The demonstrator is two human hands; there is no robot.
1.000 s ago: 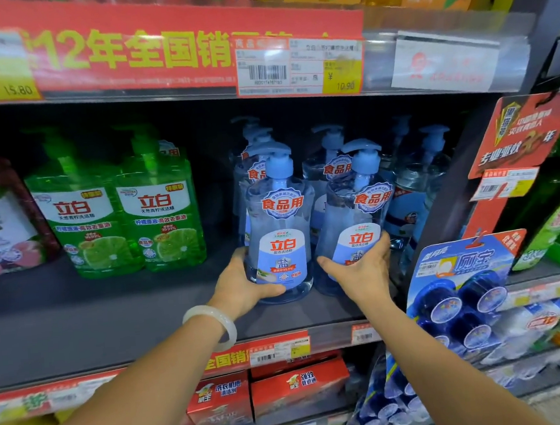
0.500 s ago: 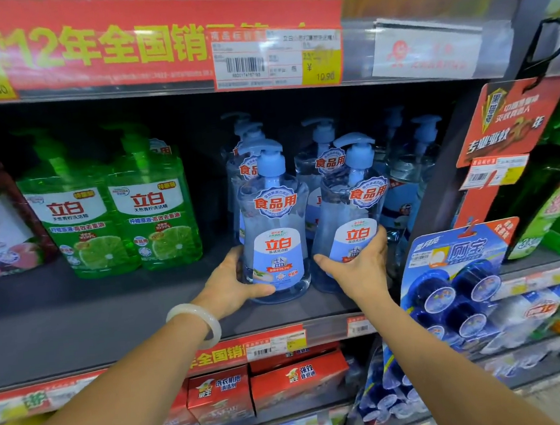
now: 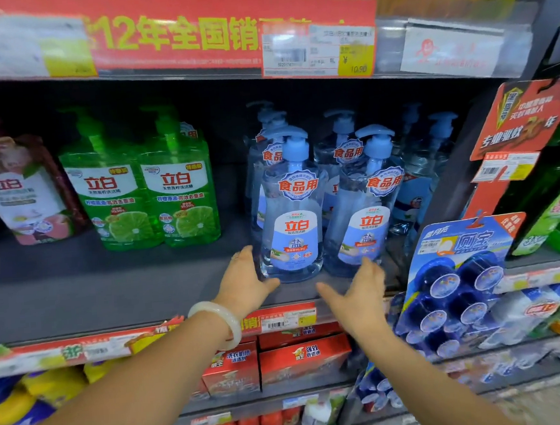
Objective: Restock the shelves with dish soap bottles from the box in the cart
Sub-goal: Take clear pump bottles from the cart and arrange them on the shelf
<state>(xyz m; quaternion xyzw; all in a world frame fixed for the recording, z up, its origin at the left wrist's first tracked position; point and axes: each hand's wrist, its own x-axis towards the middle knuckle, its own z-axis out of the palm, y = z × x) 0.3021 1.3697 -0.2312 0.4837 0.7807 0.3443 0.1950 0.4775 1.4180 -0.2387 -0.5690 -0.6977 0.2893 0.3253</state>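
Two blue dish soap bottles (image 3: pixel 291 218) stand upright (labels outward); left hand (image 3: pixel 245 282) touches one, open right hand (image 3: pixel 361 289) is just clear.

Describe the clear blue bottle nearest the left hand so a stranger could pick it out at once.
Find the dark middle shelf under the red banner. Right of the two green lime bottles stands a cluster of clear pump bottles. The front-left bottle is the one: blue pump, red-lettered round badge, and the left hand resting against its base, unlike the front-right bottle beside it, which the right hand does not hold.
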